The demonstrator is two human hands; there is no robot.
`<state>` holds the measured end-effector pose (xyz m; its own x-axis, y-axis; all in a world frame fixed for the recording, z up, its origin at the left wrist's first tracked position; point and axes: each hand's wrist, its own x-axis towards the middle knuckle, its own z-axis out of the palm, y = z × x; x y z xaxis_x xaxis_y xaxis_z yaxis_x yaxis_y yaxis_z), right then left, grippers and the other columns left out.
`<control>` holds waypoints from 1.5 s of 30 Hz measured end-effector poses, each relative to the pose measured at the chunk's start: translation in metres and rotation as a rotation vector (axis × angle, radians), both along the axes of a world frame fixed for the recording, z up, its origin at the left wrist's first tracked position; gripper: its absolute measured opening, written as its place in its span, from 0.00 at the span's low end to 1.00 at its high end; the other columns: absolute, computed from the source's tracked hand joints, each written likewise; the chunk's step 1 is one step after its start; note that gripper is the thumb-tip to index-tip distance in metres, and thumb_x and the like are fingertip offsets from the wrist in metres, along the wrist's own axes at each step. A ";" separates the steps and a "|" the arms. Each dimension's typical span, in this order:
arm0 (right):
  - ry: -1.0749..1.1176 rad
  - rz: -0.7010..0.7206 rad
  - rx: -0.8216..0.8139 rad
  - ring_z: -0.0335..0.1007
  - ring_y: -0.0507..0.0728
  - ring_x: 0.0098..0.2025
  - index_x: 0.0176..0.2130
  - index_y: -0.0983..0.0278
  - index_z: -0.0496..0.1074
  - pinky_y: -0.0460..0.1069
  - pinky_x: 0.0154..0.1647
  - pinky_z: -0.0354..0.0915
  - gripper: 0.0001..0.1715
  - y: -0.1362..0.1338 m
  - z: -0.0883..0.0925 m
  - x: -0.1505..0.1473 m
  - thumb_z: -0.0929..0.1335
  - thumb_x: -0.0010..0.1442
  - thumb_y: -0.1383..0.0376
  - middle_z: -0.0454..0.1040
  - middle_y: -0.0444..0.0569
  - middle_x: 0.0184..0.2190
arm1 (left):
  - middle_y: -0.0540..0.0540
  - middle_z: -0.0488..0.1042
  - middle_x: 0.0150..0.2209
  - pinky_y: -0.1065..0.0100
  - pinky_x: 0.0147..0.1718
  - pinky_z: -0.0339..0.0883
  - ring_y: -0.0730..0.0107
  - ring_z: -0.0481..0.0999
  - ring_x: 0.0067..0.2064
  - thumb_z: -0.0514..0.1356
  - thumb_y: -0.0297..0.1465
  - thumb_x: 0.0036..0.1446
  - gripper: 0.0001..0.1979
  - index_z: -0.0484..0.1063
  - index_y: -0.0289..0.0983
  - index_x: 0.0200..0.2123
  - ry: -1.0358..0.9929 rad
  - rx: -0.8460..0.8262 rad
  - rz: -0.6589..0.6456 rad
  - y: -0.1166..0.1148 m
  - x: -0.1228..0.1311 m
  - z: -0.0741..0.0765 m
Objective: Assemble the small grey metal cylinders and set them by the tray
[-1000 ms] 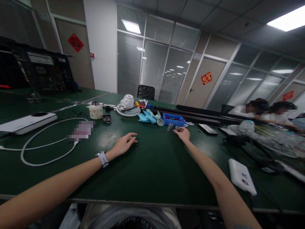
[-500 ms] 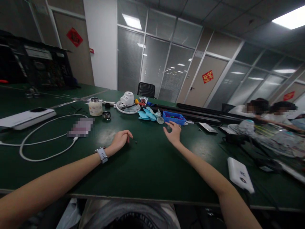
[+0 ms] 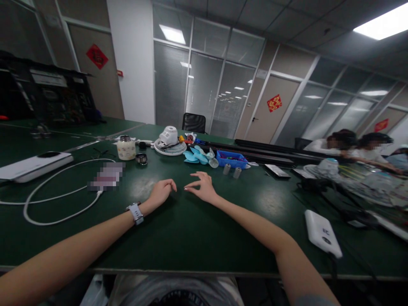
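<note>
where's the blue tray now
The blue tray is right of centre in the head view, on the table behind two metal cylinders, right of the blue fan blades.

The left hand (image 3: 160, 192) hides its palm, and pixelation blurs the cabled device (image 3: 107, 175).

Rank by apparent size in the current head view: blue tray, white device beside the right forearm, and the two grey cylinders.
1. White device, though nearer the camera
2. Blue tray
3. Left grey cylinder and right grey cylinder, too alike to rank
</note>
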<state>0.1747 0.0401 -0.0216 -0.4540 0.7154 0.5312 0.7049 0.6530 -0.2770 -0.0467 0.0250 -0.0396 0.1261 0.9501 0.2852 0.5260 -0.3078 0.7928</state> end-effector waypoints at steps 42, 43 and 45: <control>-0.156 -0.824 0.058 0.49 0.67 0.59 0.38 0.63 0.79 0.62 0.57 0.43 0.27 0.100 0.015 0.143 0.66 0.55 0.45 0.69 0.58 0.52 | 0.51 0.70 0.21 0.69 0.28 0.57 0.68 0.69 0.27 0.47 0.25 0.47 0.11 0.69 0.39 0.22 0.205 0.024 0.004 -0.009 0.007 0.010; -0.149 -0.806 0.071 0.49 0.67 0.60 0.38 0.63 0.80 0.62 0.58 0.43 0.26 0.098 0.015 0.142 0.67 0.54 0.45 0.69 0.58 0.52 | 0.51 0.70 0.22 0.69 0.28 0.57 0.68 0.69 0.27 0.47 0.25 0.47 0.11 0.69 0.39 0.23 0.203 0.031 0.006 -0.008 0.007 0.009; -0.130 -0.743 0.108 0.49 0.66 0.60 0.36 0.63 0.80 0.62 0.58 0.43 0.26 0.087 0.015 0.138 0.68 0.53 0.45 0.68 0.57 0.52 | 0.51 0.70 0.23 0.69 0.27 0.57 0.68 0.69 0.27 0.47 0.25 0.48 0.11 0.69 0.39 0.26 0.195 0.045 0.005 -0.007 0.006 0.007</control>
